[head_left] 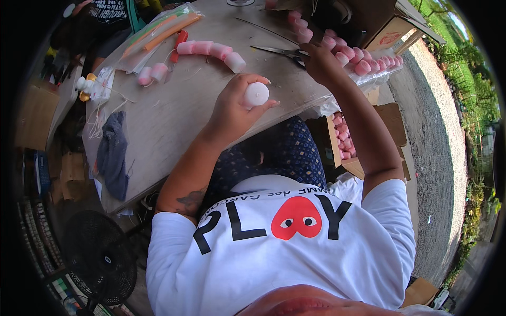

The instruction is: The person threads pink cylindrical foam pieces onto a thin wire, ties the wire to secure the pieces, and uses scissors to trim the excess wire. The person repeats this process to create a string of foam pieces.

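My left hand (227, 109) is closed around a short round white candle (257, 95), its flat top turned up with a small nub in the middle. Farther to the right, my right hand (322, 64) reaches over the table, its fingers closed at the handles of a pair of scissors (279, 51). The blades point left, low over the tabletop or resting on it. Beyond my left hand, a curved row of pink-and-white candles (203, 48) lies on the table, its nearest piece (235, 62) close to my fingers. Past my right hand stand more pink candles (362, 67) on clear plastic.
A thin rod (263, 29) lies behind the scissors. On the left are a red-handled tool (179, 45), a plastic bag of coloured sticks (163, 31) and a dark cloth (113, 155). An open carton (354, 166) of pink pieces stands below the right edge; a fan (100, 258) stands lower left.
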Demonstrator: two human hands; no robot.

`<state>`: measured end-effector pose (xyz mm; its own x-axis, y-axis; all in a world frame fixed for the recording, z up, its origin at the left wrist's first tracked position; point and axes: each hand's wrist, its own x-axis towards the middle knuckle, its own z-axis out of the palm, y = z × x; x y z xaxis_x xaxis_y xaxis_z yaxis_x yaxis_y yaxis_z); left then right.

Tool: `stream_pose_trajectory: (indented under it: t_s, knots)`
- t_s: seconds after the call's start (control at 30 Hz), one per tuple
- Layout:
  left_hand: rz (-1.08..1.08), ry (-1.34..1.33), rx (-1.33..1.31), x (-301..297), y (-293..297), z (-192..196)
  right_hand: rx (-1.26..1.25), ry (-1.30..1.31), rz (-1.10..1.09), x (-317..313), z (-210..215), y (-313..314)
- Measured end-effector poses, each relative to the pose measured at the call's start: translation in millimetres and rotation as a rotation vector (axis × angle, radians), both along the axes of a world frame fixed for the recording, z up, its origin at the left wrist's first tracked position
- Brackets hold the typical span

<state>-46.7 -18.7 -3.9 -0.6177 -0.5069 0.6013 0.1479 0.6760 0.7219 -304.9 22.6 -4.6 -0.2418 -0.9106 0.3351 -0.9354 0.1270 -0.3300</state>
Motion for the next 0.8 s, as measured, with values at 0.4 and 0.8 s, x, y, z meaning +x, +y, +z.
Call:
stream_pose_trajectory:
  t_s: [0.4, 0.8]
  knots:
    - [0.141, 0.028, -0.213, 4.7, 1.5, -5.9, 0.722, 0.302, 0.1, 4.8, 29.4, -0.1]
    - [0.317, -0.157, -0.229, 4.8, 10.3, -7.6, -0.288, -1.328, 0.652, 108.2, 70.0, 98.0]
